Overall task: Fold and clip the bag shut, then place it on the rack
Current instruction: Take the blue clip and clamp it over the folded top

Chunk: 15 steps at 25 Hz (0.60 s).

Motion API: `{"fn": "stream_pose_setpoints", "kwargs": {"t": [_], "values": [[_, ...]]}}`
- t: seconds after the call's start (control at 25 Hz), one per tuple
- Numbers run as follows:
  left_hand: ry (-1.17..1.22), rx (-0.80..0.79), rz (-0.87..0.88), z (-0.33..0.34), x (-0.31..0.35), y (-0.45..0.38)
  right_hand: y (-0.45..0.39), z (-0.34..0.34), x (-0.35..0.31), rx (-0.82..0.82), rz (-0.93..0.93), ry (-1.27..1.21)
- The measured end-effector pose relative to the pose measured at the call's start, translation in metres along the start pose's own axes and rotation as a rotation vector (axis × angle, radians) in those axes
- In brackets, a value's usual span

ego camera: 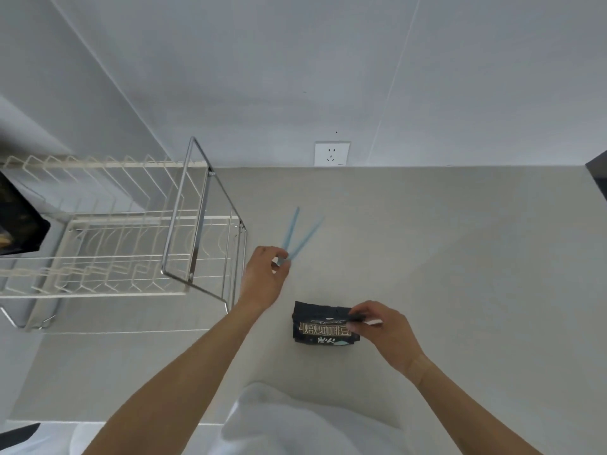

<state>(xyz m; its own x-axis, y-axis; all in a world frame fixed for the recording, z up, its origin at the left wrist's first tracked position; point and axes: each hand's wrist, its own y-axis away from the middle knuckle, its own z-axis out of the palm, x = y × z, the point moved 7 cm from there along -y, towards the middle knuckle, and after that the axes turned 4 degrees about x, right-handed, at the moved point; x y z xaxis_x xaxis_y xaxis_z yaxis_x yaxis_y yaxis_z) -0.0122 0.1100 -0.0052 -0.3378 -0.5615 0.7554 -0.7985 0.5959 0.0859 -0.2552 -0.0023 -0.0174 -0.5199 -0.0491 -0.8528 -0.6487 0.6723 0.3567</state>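
Note:
A small black bag (323,326) with gold lettering lies flat on the counter, its top edge folded over. My right hand (387,333) pinches the folded right end of the bag between thumb and fingers. My left hand (264,277) is further back and to the left, holding the hinged end of a long light-blue clip (300,234). The clip's two arms are spread apart in a V and blurred by motion. A white wire rack (108,221) with a chrome frame stands on the left of the counter.
A grey counter (443,257) runs to a pale wall with a white socket (331,153). A black packet (19,221) rests at the rack's left end. A dark object (597,172) sits at the far right edge.

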Motion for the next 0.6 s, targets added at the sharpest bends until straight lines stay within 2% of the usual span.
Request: {"fn": "stream_pose_setpoints", "kwargs": {"t": [0.08, 0.2, 0.48, 0.6], "values": [[0.092, -0.006, 0.113, -0.023, 0.011, 0.030, 0.001, 0.000, 0.001, 0.003, 0.005, -0.022], [0.061, -0.055, 0.263, -0.051, 0.017, 0.072, 0.005, -0.002, 0.003, 0.017, 0.005, -0.072], [-0.151, -0.146, 0.378, -0.054, 0.006, 0.112, 0.010, -0.003, 0.008, 0.043, 0.027, -0.125], [-0.156, -0.148, 0.420, -0.045, 0.018, 0.109, 0.011, -0.002, 0.010, 0.058, 0.041, -0.144]]}}
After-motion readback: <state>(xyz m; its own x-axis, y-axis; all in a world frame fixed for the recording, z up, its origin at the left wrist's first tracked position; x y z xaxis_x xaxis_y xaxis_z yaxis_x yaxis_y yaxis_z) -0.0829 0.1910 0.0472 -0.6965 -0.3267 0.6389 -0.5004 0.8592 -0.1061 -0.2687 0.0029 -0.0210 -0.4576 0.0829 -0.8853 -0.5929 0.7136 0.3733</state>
